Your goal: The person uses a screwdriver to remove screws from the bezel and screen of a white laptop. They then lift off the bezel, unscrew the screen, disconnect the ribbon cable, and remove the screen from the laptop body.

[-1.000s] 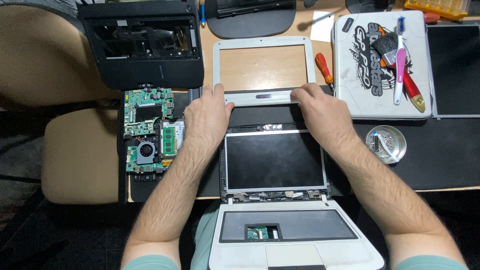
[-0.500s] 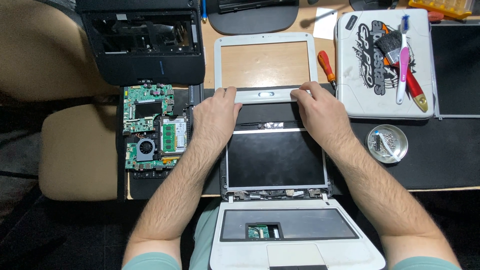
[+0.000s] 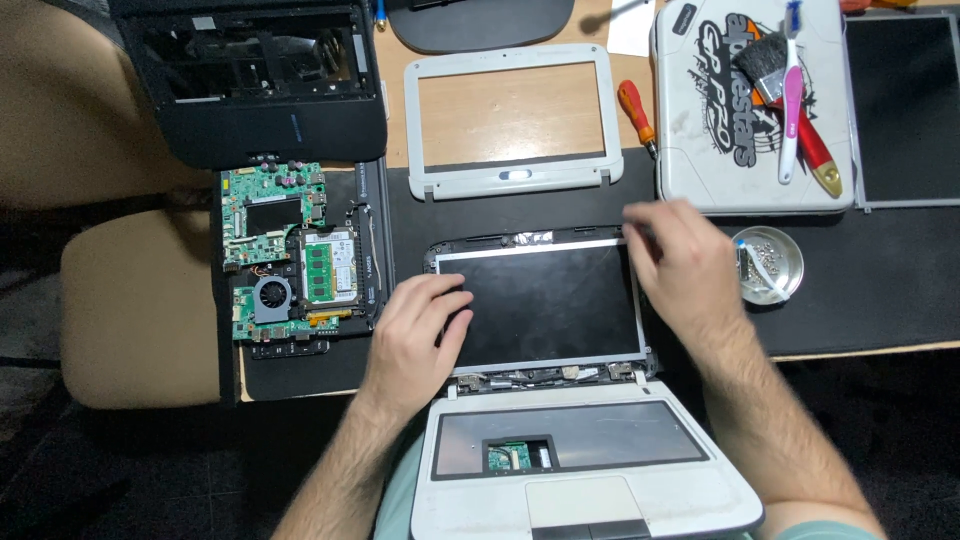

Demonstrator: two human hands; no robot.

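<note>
A small white laptop point(image 3: 585, 470) lies opened flat in front of me, its keyboard gone and its bare dark screen panel point(image 3: 545, 300) facing up. My left hand point(image 3: 415, 335) rests flat on the panel's lower left corner, fingers spread. My right hand point(image 3: 680, 265) hovers at the panel's upper right corner, blurred, its fingers loosely curled with nothing seen in them. The white screen bezel point(image 3: 510, 175) lies by itself on the wooden desk beyond the panel, touched by neither hand.
A green motherboard point(image 3: 285, 250) with a fan lies at left, below a black laptop shell point(image 3: 255, 120). An orange screwdriver point(image 3: 635, 110), a white laptop lid point(image 3: 700, 110) carrying brushes, and a round dish of screws point(image 3: 770, 262) sit at right. A loose screen panel point(image 3: 905, 110) lies far right.
Both hands let go of the white bezel, which now lies farther up the desk. The left hand came down onto the screen panel; the right moved to its upper right corner.
</note>
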